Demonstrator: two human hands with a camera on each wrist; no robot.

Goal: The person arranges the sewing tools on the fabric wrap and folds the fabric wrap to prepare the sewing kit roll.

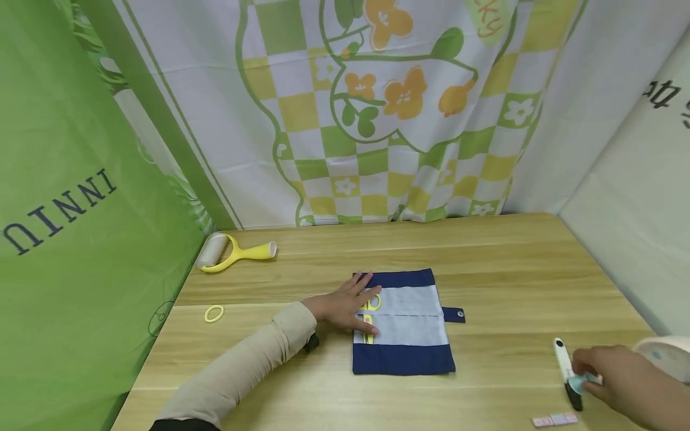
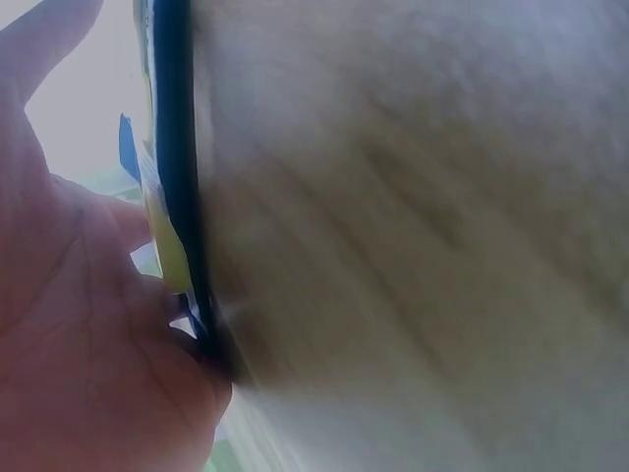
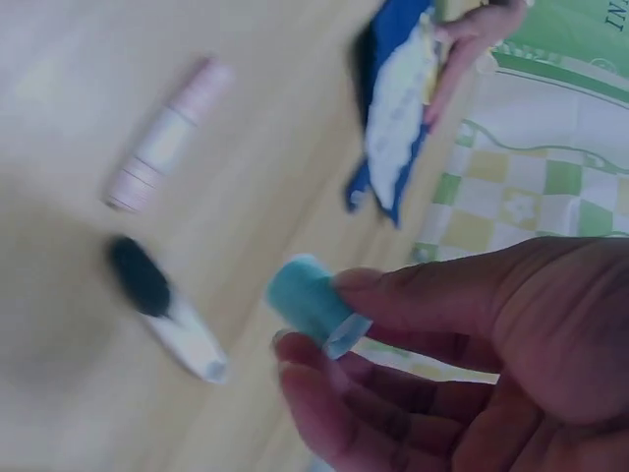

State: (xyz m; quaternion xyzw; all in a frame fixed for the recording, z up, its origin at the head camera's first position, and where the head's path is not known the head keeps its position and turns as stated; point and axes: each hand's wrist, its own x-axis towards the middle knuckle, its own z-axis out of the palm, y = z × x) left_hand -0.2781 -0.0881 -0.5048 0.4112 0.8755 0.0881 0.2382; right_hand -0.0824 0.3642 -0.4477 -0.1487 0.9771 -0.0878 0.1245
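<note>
Fingers spread, my left hand (image 1: 342, 306) rests on the left side of an unfolded navy and pale grey fabric pouch (image 1: 404, 360). Under and beside those fingers, yellow-handled scissors (image 1: 369, 336) sit in the pouch's left part, partly hidden by the hand. A navy snap tab (image 1: 454, 315) sticks out on the pouch's right. At the right of the table, my right hand (image 1: 620, 376) pinches a light blue thread spool (image 3: 307, 295) between thumb and fingers. Just beyond it lies a slim white tool with a black end (image 1: 562, 359). Nearer me is a pink and white strip (image 1: 555, 420).
A yellow-handled lint roller (image 1: 242, 254) lies at the back left, with a yellow ring (image 1: 214, 313) in front of it. Part of a white rounded object (image 1: 668, 353) shows at the right edge. Printed curtains (image 1: 372, 179) hang around the wooden table (image 1: 501, 257).
</note>
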